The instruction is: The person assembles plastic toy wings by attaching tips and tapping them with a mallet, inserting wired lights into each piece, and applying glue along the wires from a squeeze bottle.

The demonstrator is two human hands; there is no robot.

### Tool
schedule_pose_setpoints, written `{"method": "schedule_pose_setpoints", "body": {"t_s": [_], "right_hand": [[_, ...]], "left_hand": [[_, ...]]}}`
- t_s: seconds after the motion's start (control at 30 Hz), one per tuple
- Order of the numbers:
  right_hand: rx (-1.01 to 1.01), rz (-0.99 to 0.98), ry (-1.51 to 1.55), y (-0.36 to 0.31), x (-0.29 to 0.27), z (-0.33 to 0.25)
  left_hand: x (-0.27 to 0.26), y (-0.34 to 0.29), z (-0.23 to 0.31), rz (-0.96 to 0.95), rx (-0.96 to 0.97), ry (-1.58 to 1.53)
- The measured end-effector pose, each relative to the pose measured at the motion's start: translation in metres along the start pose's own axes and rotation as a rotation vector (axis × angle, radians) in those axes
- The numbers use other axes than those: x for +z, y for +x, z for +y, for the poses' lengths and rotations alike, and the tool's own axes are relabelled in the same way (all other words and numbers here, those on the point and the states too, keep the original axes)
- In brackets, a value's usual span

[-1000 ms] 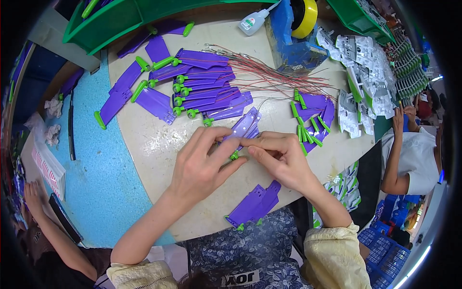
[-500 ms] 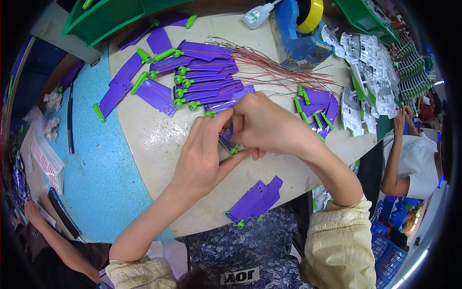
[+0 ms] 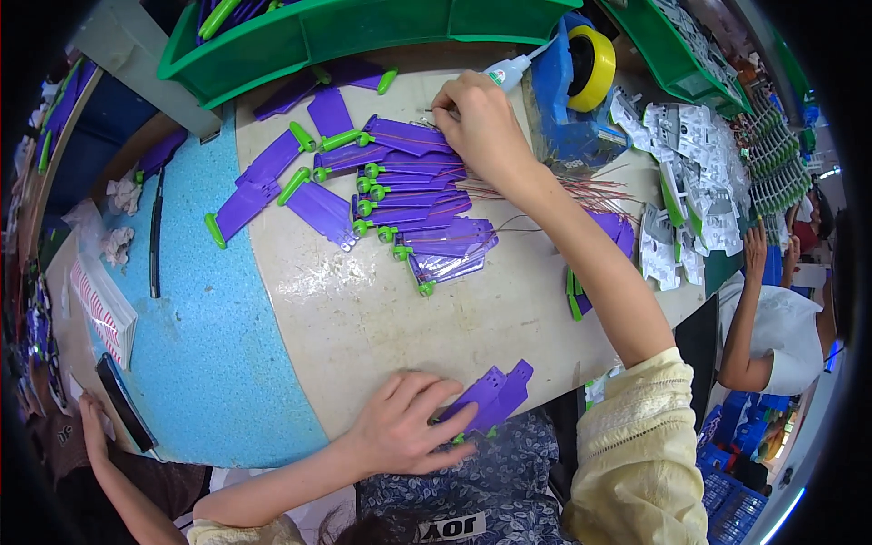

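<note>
Beige and worn, the round-edged worktop (image 3: 363,309) fills the middle of my view, with a speckled blue surface (image 3: 209,345) beside it on my left and a green bin (image 3: 363,32) along the far edge. Across the far half of the worktop I see a spread of flat purple plastic parts (image 3: 409,195) with green ends, overlapping one another in a loose fan, thin red wires (image 3: 590,191) trailing out from them to the right.

My right hand (image 3: 481,123) is stretched far forward, fingers pinched together at the top of that fan, just beside a small white glue bottle (image 3: 504,71); it seems to nip the end of a thin wire, though the wire there is too fine for me to be sure. Right of that hand stands a blue tape dispenser (image 3: 568,109) carrying a yellow roll (image 3: 595,64).

My left hand (image 3: 409,427) lies near the front edge of the worktop, fingers spread and flat, pressing on a small stack of purple parts (image 3: 495,400) that juts slightly over the edge. It rests on them rather than closing round them.

Farther right, grey-white moulded pieces (image 3: 690,182) lie in a heap, and another person in a white top (image 3: 772,336) sits beyond the table's corner. At the lower left a second person's arm (image 3: 109,454) reaches toward a dark flat object (image 3: 123,400).
</note>
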State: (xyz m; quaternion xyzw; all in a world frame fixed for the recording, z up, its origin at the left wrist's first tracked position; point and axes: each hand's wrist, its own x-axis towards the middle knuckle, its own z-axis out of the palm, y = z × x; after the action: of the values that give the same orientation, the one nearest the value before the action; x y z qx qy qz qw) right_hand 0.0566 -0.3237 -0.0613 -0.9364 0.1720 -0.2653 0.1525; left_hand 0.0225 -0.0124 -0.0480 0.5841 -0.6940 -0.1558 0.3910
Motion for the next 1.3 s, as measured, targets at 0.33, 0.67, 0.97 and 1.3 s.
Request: {"method": "schedule_pose_setpoints", "body": {"t_s": [0.33, 0.67, 0.97, 1.3], "right_hand": [[-0.091, -0.055, 0.114, -0.081, -0.154, -0.138], [0.231, -0.357, 0.455, -0.126, -0.066, -0.088], [0.128, -0.419, 0.476, -0.137, -0.076, -0.085], [0.702, -0.393, 0.486, -0.126, -0.074, -0.072]], "left_hand": [[-0.003, 0.039, -0.037, 0.136, -0.271, 0.331], [0.002, 0.042, -0.056, 0.25, -0.287, -0.209], [0.004, 0.046, -0.056, 0.275, -0.275, -0.177], [-0.002, 0.049, -0.063, 0.216, -0.008, 0.242]]}}
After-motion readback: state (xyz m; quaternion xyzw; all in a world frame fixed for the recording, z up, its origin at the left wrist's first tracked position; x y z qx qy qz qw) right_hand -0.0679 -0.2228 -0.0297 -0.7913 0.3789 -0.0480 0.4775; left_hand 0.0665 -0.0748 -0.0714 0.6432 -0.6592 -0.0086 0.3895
